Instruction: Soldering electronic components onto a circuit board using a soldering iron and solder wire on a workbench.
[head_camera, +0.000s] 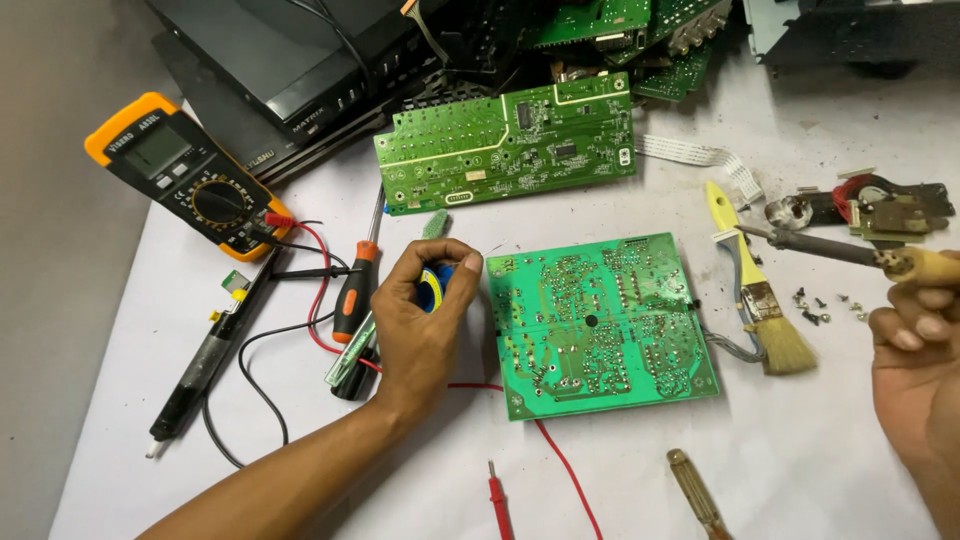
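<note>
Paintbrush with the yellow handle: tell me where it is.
In the head view the paintbrush lies on the white table, right of the green circuit board, its bristles toward the person. It sits below the soldering iron held in the right hand.

Small round blue container (434, 287): gripped in the curled fingers of the left hand (420, 310), mostly covered, with only part of its blue top showing; it sits just beside the left edge of the green circuit board (600, 325), which lies flat, solder side up. Soldering iron (850, 252): held in the right hand (915, 345), near-horizontal, dark tip pointing left
</note>
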